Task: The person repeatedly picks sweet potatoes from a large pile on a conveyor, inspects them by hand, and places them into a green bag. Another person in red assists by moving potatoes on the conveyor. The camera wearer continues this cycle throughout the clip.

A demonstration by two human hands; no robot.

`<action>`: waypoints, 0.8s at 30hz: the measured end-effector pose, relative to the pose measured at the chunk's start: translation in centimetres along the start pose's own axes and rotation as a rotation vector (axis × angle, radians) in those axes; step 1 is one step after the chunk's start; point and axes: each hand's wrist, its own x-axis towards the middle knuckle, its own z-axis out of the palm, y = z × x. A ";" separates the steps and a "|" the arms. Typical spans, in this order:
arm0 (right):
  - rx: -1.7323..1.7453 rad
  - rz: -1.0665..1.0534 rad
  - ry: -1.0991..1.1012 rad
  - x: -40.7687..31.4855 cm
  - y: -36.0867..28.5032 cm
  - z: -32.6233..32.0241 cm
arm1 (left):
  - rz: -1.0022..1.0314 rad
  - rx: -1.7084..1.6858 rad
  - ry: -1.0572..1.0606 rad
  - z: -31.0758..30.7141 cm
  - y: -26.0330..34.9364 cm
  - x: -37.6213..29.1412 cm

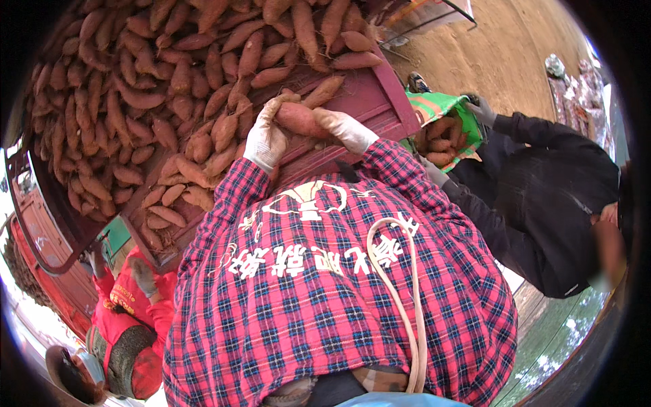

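Observation:
A large reddish sweet potato (300, 119) is held crosswise between my two gloved hands, over the edge of a maroon metal truck bed (368, 99). My left hand (267, 135) grips its left end, the white glove soiled brown at the fingers. Around the right end close the fingers of my right hand (346, 129), in a similar stained glove. Just beyond them a smaller sweet potato (325, 90) lies on the bed. A big heap of sweet potatoes (178, 81) fills the bed ahead and to the left, with loose roots scattered among them.
At right, a person in dark clothing (549, 193) with gloved hands holds the mouth of a green bag (473, 124) containing sweet potatoes (440, 140). At lower left, another gloved person in red (157, 280) stands beside the bed. Packed bundles (585, 102) lie on the ground at far right.

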 end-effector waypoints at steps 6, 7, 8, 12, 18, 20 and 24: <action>-0.654 -0.093 0.398 -1.5 1.1 1.3 | -0.021 0.220 -0.043 -2.6 -2.8 1.8; -0.651 -0.080 0.394 -1.6 1.5 0.5 | -0.053 0.219 -0.111 -3.0 -3.1 1.6; -0.591 -0.050 0.383 -2.7 2.3 -0.7 | -0.077 0.296 -0.055 -3.3 -3.8 1.5; 0.006 -0.133 0.693 -6.5 7.0 -6.0 | -0.161 0.455 0.080 -5.6 -3.4 0.9; 1.139 -0.422 1.167 -14.7 14.5 -18.8 | -0.073 0.831 0.147 -10.7 -1.1 -0.6; 1.170 -0.295 1.369 -15.0 15.8 -20.3 | 0.008 0.880 0.092 -11.8 -0.9 -1.5; 0.795 -0.200 1.188 -10.5 13.9 -17.7 | -0.056 0.736 0.258 -12.1 -1.5 -2.6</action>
